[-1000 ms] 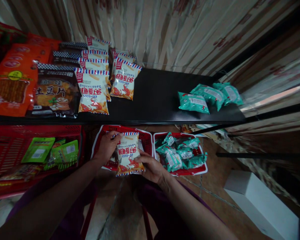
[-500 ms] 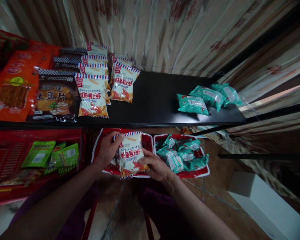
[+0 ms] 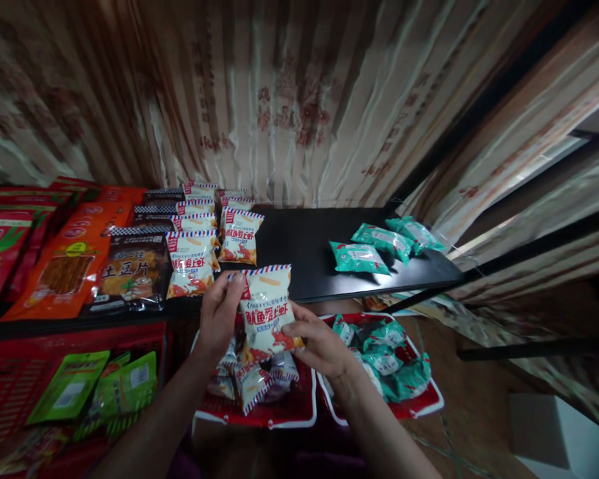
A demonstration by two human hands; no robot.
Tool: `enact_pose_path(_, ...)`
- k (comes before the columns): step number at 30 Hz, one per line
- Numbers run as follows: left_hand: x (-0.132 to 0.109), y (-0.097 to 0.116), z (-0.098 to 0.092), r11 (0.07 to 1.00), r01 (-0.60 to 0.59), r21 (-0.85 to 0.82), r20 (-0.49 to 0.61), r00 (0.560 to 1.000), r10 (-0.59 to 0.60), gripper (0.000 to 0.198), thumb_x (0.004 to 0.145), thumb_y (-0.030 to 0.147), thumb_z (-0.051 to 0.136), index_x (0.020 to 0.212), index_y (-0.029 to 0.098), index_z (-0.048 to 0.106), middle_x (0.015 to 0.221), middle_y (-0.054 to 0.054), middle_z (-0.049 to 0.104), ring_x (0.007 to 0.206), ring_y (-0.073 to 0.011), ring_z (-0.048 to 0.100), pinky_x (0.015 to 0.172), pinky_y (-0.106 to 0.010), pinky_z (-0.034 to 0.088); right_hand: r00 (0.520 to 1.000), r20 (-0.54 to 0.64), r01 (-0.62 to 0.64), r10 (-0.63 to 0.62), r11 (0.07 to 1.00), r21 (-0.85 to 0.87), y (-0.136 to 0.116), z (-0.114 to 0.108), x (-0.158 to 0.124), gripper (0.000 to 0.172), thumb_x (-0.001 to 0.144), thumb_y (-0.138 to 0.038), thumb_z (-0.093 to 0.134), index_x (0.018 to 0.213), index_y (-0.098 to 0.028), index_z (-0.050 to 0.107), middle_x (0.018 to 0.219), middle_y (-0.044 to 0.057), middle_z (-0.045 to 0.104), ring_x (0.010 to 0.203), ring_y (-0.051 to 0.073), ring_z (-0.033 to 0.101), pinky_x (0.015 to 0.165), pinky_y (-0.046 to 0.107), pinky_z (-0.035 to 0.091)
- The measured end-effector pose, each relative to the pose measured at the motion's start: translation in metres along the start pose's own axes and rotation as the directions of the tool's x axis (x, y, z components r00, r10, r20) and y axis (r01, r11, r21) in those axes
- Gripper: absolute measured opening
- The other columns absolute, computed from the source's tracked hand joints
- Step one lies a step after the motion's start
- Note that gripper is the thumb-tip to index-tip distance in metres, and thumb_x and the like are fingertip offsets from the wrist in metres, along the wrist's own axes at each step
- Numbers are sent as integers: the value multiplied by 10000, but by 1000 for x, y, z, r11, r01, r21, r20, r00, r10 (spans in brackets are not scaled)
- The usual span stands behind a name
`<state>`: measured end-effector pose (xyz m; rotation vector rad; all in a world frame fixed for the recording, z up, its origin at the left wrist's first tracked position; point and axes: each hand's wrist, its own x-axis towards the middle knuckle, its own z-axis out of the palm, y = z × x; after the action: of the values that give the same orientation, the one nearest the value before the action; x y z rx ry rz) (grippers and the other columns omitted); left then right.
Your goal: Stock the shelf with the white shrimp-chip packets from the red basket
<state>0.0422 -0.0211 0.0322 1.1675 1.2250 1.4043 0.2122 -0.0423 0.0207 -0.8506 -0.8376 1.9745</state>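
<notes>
Between both hands is a white snack bag point(image 3: 267, 309) with red lettering and a striped top edge, held upright with its front facing me. My left hand point(image 3: 222, 316) pinches its upper left corner, and my right hand point(image 3: 322, 339) grips its lower right side. Below the bag, a red basket point(image 3: 307, 399) with a white rim holds several similar bags point(image 3: 254, 386). On the black shelf point(image 3: 299, 249) ahead, matching snack bags point(image 3: 192, 263) stand in two rows, the right row point(image 3: 239, 234) being shorter.
Teal packets point(image 3: 362, 258) lie at the shelf's right end; more teal packets point(image 3: 384, 359) fill a second basket. Brown potato-chip bags point(image 3: 132, 269) and orange bags point(image 3: 70, 266) stand left. A red crate point(image 3: 4, 372) holds green pouches point(image 3: 72, 386). A white box point(image 3: 539, 432) sits lower right.
The view has tilted up, so the shelf appears lower. Both hands have raised the snack bag from above the basket to the shelf's front edge, uncovering the bags in the basket.
</notes>
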Motion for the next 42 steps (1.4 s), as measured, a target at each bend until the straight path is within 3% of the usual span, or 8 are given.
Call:
enact_pose_path(6, 9, -7, 8, 997, 52, -62, 102, 994, -45, 300, 861, 407, 479, 1061, 200, 564, 922, -18, 645, 831, -143, 593, 745, -243, 468, 992, -118, 61, -52, 995, 73, -13, 1, 21, 398, 598, -107, 683, 982, -212, 666, 862, 3, 732, 715, 145, 672, 698, 236, 511)
enact_pose_path(10, 12, -23, 11, 994, 113, 4, 63, 992, -113, 299, 859, 403, 483, 1036, 181, 580, 944, -35, 653, 843, -154, 602, 739, -253, 473, 980, -195, 49, -27, 993, 110, -7, -5, 30, 366, 582, -94, 679, 933, -196, 681, 780, -10, 736, 660, 140, 668, 609, 210, 512)
enact_pose_path(16, 0, -47, 8, 999, 34, -5, 25, 999, -34, 333, 865, 373, 506, 1136, 182, 536, 1131, -78, 629, 1010, -188, 593, 862, -294, 460, 962, -272, 85, -41, 985, 153, 2, -12, 42, 343, 569, -93, 673, 898, -191, 679, 753, -15, 738, 649, 146, 667, 606, 217, 517)
enact_pose_path(23, -9, -48, 14, 978, 130, 163, -20, 992, -128, 255, 841, 362, 516, 1020, 194, 585, 982, -60, 670, 875, -194, 634, 757, -303, 503, 949, -309, 104, -61, 987, 125, 6, -15, 50, 327, 575, -124, 662, 890, -211, 653, 770, -25, 731, 672, 159, 666, 612, 239, 509)
enact_pose_path(28, -10, -47, 17, 969, 231, 92, -59, 972, -227, 334, 804, 410, 557, 1050, 185, 556, 913, -48, 661, 678, -153, 629, 569, -257, 495, 949, -293, 137, -112, 989, 64, 4, -17, 56, 376, 598, -150, 681, 966, -207, 631, 838, -6, 730, 725, 186, 668, 674, 288, 519)
enact_pose_path(32, -9, -49, 16, 966, 241, 89, 13, 970, -243, 322, 810, 407, 555, 1033, 175, 544, 755, 1, 639, 554, -132, 600, 560, -270, 499, 945, -294, 158, -143, 987, 29, 4, -19, 56, 397, 630, -179, 706, 1017, -208, 621, 877, 3, 728, 753, 198, 673, 685, 303, 523)
enact_pose_path(36, -6, -50, 17, 974, 223, 49, 29, 974, -225, 286, 801, 387, 563, 990, 173, 553, 698, 13, 632, 550, -138, 609, 560, -269, 506, 949, -287, 146, -133, 989, 23, 2, -20, 53, 421, 659, -224, 730, 1062, -216, 606, 909, 15, 726, 792, 211, 681, 734, 338, 533)
enact_pose_path(42, -2, -49, 19, 974, 225, -3, -65, 972, -225, 278, 777, 372, 588, 963, 168, 560, 741, 0, 654, 541, -124, 602, 528, -244, 491, 970, -211, 121, -119, 993, -4, -3, -18, 52, 542, 658, -237, 774, 1154, -240, 557, 1023, 38, 701, 868, 209, 677, 783, 368, 547)
